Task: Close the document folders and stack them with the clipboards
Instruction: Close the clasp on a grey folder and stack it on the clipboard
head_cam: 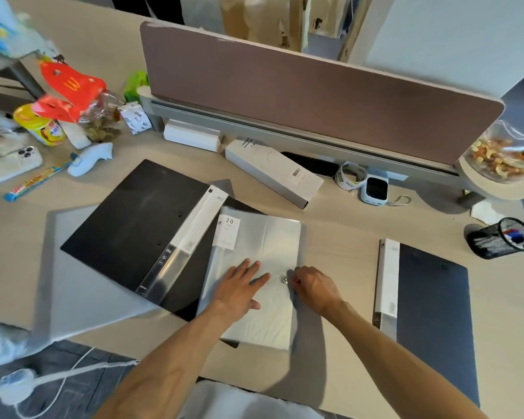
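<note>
A translucent white document folder (263,237) with a "20" label lies closed in front of me, overlapping a black folder (133,225) with a white label strip to its left. My left hand (239,288) rests flat on the white folder's cover. My right hand (313,285) pinches at the round button clasp (284,279) near the folder's right edge. A dark grey folder (430,300) with a white spine lies closed at the right. A pale grey board (73,297) lies under the black folder.
A brown desk divider (315,95) stands at the back. Below it lie a white carton (273,173), a tape roll (350,175) and a small charger (375,190). A mesh pen cup (502,238) lies tipped at right. Snacks, a phone (9,169) and a candy bar (37,182) crowd the left.
</note>
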Tool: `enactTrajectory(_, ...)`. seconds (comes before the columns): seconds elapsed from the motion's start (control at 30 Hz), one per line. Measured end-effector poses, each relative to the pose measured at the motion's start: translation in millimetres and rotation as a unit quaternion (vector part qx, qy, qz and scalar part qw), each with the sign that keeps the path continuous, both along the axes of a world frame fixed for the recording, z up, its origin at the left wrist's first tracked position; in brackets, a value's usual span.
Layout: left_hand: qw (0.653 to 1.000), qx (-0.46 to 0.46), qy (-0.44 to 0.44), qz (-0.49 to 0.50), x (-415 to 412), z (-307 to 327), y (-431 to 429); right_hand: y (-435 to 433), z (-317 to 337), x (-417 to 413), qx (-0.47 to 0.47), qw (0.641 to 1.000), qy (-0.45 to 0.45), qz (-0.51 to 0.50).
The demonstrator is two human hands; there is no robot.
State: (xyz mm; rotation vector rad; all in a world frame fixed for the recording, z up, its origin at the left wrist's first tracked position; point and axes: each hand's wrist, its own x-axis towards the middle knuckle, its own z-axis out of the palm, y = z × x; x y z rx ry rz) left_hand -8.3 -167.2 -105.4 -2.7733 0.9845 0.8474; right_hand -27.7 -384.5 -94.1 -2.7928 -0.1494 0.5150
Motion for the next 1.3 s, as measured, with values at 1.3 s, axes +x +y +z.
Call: enactTrajectory(1.3, 0.988, -0.084, -0.012, 0.13, 0.3, -3.4, 16.5, 1.5, 1.2, 0.3, 0.178, 0.954, 0.088, -0.223)
